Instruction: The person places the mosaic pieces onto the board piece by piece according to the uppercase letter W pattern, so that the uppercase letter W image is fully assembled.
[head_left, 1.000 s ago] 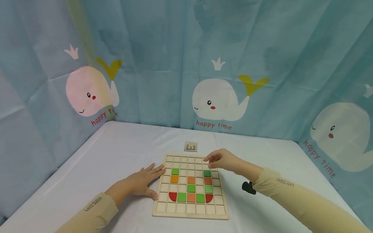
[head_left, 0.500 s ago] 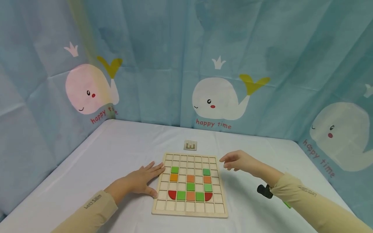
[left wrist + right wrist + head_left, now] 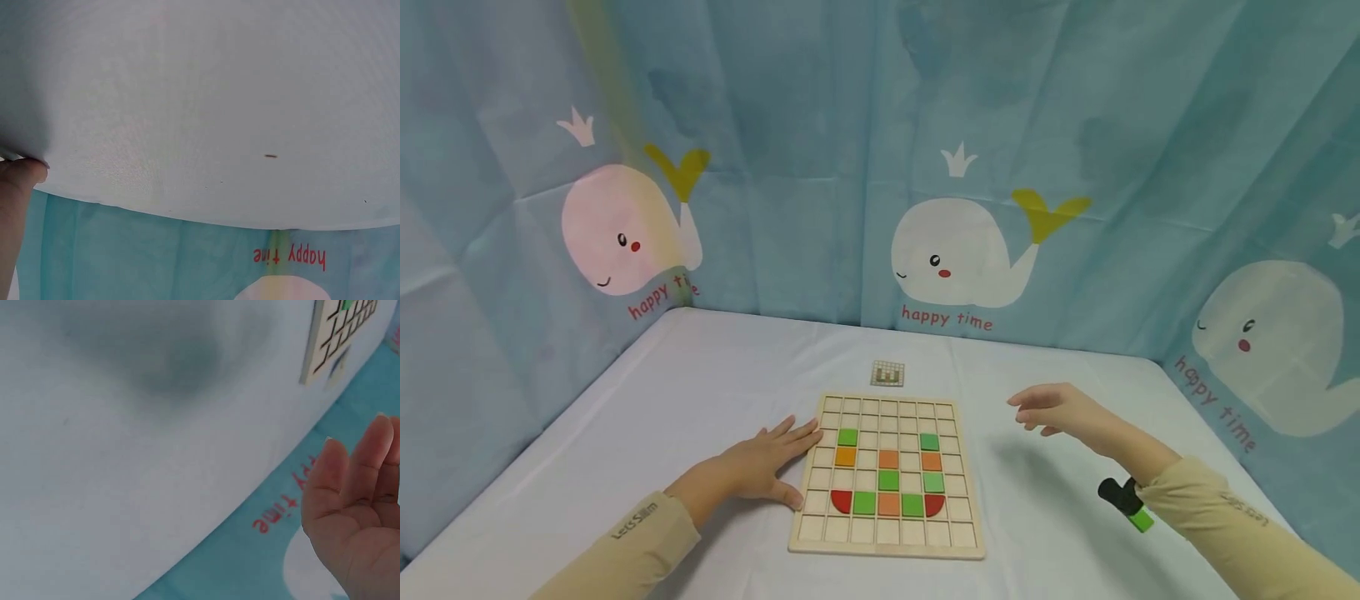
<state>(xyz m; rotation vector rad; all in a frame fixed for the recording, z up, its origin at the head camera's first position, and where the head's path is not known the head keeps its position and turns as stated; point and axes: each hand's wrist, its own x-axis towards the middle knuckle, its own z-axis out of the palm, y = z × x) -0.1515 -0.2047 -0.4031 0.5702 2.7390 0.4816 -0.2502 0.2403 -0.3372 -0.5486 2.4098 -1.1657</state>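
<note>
A wooden grid board (image 3: 887,550) lies on the white table with green, orange and red tiles set in some of its squares. My left hand (image 3: 758,467) is spread flat at the board's left edge, its fingertips and thumb right at the rim. To the right of the board, my right hand (image 3: 1060,412) hangs over the table with its fingers loosely bent and nothing between them. In the right wrist view, the palm of that hand (image 3: 359,519) shows bare. Beside the right sleeve lies a green tile (image 3: 1141,520), partly hidden by the black wrist camera (image 3: 1118,495).
A small pattern card (image 3: 888,373) lies just beyond the board's far edge. Behind the table hangs a blue curtain (image 3: 790,250) printed with white whales. White cloth covers the table (image 3: 737,358).
My right hand has moved off the board's upper right corner, away to the right. The green tile by the sleeve has come into view. My left hand stays at the board's edge.
</note>
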